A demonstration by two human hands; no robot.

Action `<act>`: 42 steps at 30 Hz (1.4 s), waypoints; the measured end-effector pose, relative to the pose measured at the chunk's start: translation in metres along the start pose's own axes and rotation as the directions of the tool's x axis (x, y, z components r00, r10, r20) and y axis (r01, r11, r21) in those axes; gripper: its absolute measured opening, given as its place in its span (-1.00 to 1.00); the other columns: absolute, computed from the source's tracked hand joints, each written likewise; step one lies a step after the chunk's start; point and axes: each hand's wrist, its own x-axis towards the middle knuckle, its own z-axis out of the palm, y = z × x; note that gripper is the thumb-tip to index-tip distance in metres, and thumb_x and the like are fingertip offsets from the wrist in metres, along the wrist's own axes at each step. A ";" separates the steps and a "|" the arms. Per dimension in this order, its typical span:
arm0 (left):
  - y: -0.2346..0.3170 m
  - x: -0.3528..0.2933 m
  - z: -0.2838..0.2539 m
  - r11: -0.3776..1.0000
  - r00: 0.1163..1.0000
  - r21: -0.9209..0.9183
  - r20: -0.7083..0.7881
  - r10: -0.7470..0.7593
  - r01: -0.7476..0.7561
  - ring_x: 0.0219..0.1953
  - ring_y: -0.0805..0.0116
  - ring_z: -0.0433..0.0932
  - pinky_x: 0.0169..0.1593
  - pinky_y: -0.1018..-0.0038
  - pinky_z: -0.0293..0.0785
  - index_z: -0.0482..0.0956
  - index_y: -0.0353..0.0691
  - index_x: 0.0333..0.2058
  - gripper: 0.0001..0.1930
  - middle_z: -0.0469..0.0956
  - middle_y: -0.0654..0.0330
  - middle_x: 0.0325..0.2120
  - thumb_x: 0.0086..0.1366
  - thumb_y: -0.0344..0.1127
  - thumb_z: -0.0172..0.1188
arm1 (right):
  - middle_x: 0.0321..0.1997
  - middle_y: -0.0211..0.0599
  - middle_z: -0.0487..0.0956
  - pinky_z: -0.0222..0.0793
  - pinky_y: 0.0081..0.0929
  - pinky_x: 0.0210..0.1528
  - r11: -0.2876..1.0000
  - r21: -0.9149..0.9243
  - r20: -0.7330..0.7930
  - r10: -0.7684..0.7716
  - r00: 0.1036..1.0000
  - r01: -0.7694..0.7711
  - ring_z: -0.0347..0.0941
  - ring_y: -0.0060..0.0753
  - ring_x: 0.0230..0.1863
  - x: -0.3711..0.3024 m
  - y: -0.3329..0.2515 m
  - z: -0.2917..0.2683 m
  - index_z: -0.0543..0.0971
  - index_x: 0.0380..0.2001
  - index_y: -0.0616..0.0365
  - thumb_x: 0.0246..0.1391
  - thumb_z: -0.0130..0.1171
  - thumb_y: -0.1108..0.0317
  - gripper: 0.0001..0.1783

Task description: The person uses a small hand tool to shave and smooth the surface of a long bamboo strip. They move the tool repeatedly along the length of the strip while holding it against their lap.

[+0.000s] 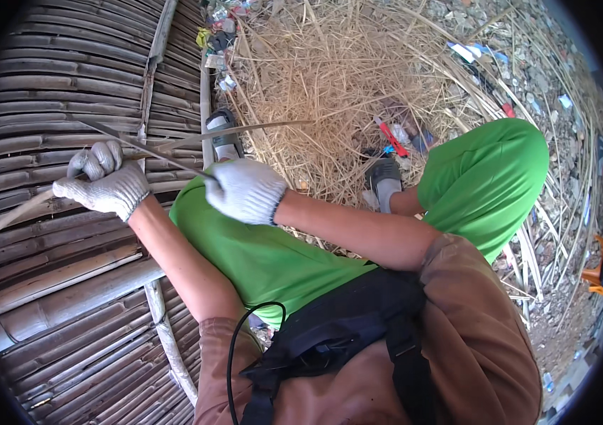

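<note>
My left hand (106,180), in a white knitted glove, is closed around a long, thin bamboo strip (245,130). One end of the strip sticks out at the lower left; the other reaches right over the shavings. My right hand (248,193), gloved the same way, rests by my green-trousered knee. It is closed on what looks like a knife (147,149) with a long, narrow, dark blade; the handle is hidden in the glove. The blade points to the upper left and crosses the strip just right of my left hand.
A bamboo slat platform (53,106) fills the left side. Pale bamboo shavings (330,78) cover the ground ahead, with a red-handled tool (392,138) near my sandalled foot (384,177). Litter and long strips lie to the right, beside an orange-handled item (597,273).
</note>
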 end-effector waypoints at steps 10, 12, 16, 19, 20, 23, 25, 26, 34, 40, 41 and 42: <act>-0.001 0.000 -0.003 0.985 0.978 0.166 -0.192 0.077 -0.045 -0.66 0.39 -0.10 -0.54 0.41 -0.08 0.31 -0.07 -0.47 -0.28 0.01 0.37 -0.70 0.53 0.52 0.00 | -0.21 0.26 0.76 0.65 0.12 0.01 0.871 -0.003 0.210 0.481 0.851 -0.491 0.74 0.29 -0.14 -0.023 0.133 -0.023 0.81 -0.17 0.25 0.36 0.02 0.02 -0.47; -0.002 0.006 -0.007 0.990 0.978 0.128 -0.191 0.085 -0.061 -0.64 0.39 -0.09 -0.54 0.42 -0.11 0.30 -0.06 -0.46 -0.28 -0.02 0.37 -0.69 0.53 0.51 0.00 | -0.33 0.24 0.74 0.65 0.14 -0.06 0.978 -0.045 0.162 0.206 0.965 -0.201 0.72 0.30 -0.24 0.008 0.076 -0.007 0.77 -0.30 0.25 0.35 0.03 0.02 -0.48; -0.006 -0.005 0.005 0.982 0.972 0.174 -0.210 0.105 -0.069 -0.66 0.40 -0.06 -0.55 0.42 -0.11 0.28 -0.07 -0.47 -0.29 -0.01 0.36 -0.71 0.50 0.50 0.06 | -0.36 0.25 0.72 0.64 0.18 -0.06 0.998 -0.049 0.022 0.031 0.999 -0.030 0.72 0.31 -0.25 0.013 0.012 0.007 0.74 -0.33 0.24 0.36 0.07 -0.05 -0.46; -0.003 -0.002 0.010 0.971 0.959 0.221 -0.242 0.145 -0.091 -0.69 0.42 -0.01 -0.57 0.41 -0.08 0.35 -0.14 -0.45 -0.27 0.02 0.35 -0.74 0.47 0.50 0.13 | -0.31 0.26 0.72 0.62 0.11 -0.09 0.946 -0.156 0.192 0.311 0.931 -0.284 0.71 0.27 -0.23 -0.013 0.142 0.003 0.75 -0.28 0.28 0.32 0.14 -0.04 -0.47; -0.008 0.000 0.008 0.974 0.954 0.207 -0.264 0.144 -0.089 -0.70 0.42 -0.03 -0.57 0.42 -0.08 0.37 -0.14 -0.44 -0.31 0.02 0.34 -0.75 0.50 0.44 0.13 | -0.33 0.23 0.74 0.64 0.05 -0.08 0.859 -0.161 0.111 0.505 0.856 -0.486 0.75 0.19 -0.24 -0.037 0.198 -0.003 0.76 -0.28 0.33 0.33 0.14 -0.04 -0.44; -0.003 -0.002 0.016 0.986 0.968 0.120 -0.210 0.136 -0.113 -0.70 0.43 -0.05 -0.59 0.42 -0.11 0.35 -0.09 -0.47 -0.33 0.00 0.38 -0.74 0.50 0.42 0.11 | -0.41 0.26 0.72 0.64 0.03 -0.18 0.836 -0.199 0.101 0.537 0.838 -0.512 0.78 0.11 -0.32 -0.058 0.272 -0.023 0.77 -0.22 0.39 0.34 0.10 -0.03 -0.40; 0.003 0.000 -0.006 0.984 0.969 0.169 -0.229 0.094 -0.056 -0.68 0.41 -0.04 -0.57 0.43 -0.10 0.31 -0.08 -0.47 -0.33 -0.02 0.38 -0.73 0.52 0.44 0.07 | -0.33 0.24 0.74 0.66 0.03 -0.15 0.838 -0.114 0.241 0.545 0.803 -0.534 0.77 0.16 -0.29 -0.053 0.218 -0.015 0.76 -0.18 0.34 0.36 0.05 0.00 -0.45; 0.000 0.003 -0.003 0.985 0.969 0.163 -0.231 0.087 -0.049 -0.67 0.40 -0.04 -0.56 0.43 -0.09 0.29 -0.07 -0.47 -0.33 -0.02 0.37 -0.72 0.53 0.45 0.05 | -0.23 0.21 0.77 0.68 0.04 -0.08 0.751 0.043 0.290 0.622 0.727 -0.659 0.77 0.20 -0.23 -0.027 0.163 -0.031 0.76 -0.14 0.27 0.38 0.03 0.04 -0.49; 0.002 0.018 -0.034 0.921 0.878 -0.268 0.458 -0.137 0.284 -0.68 0.48 0.08 -0.59 0.47 -0.02 0.72 -0.06 -0.36 -0.30 0.18 0.46 -0.76 0.26 0.58 0.30 | -0.17 0.17 0.77 0.65 0.10 0.00 0.910 -0.213 0.102 0.383 0.918 -0.356 0.75 0.20 -0.16 -0.024 0.149 -0.019 0.77 -0.11 0.16 0.32 0.08 0.00 -0.52; 0.001 0.017 -0.057 0.880 0.865 -0.339 0.482 -0.140 0.332 -0.67 0.47 0.11 -0.52 0.46 0.08 0.73 -0.15 -0.31 -0.29 0.22 0.47 -0.77 0.25 0.53 0.37 | -0.15 0.17 0.78 0.67 0.07 0.02 0.783 -0.220 0.104 0.612 0.784 -0.582 0.77 0.20 -0.12 -0.031 0.215 -0.024 0.79 -0.15 0.24 0.33 0.06 -0.04 -0.45; 0.005 0.019 -0.063 0.909 0.878 -0.298 0.461 -0.131 0.292 -0.67 0.49 0.10 -0.53 0.48 0.05 0.75 -0.12 -0.29 -0.29 0.21 0.47 -0.76 0.27 0.54 0.35 | -0.17 0.18 0.78 0.67 0.07 0.03 0.797 -0.278 0.099 0.580 0.809 -0.537 0.77 0.20 -0.13 -0.027 0.185 -0.023 0.79 -0.17 0.28 0.33 0.05 -0.05 -0.42; 0.004 0.025 -0.062 0.931 0.887 -0.267 0.449 -0.110 0.251 -0.68 0.50 0.09 -0.55 0.49 0.01 0.77 -0.10 -0.28 -0.29 0.20 0.47 -0.75 0.28 0.56 0.33 | -0.22 0.19 0.77 0.65 0.10 -0.01 0.827 -0.231 0.099 0.544 0.833 -0.513 0.76 0.22 -0.16 -0.024 0.168 -0.025 0.79 -0.21 0.27 0.33 0.07 -0.07 -0.43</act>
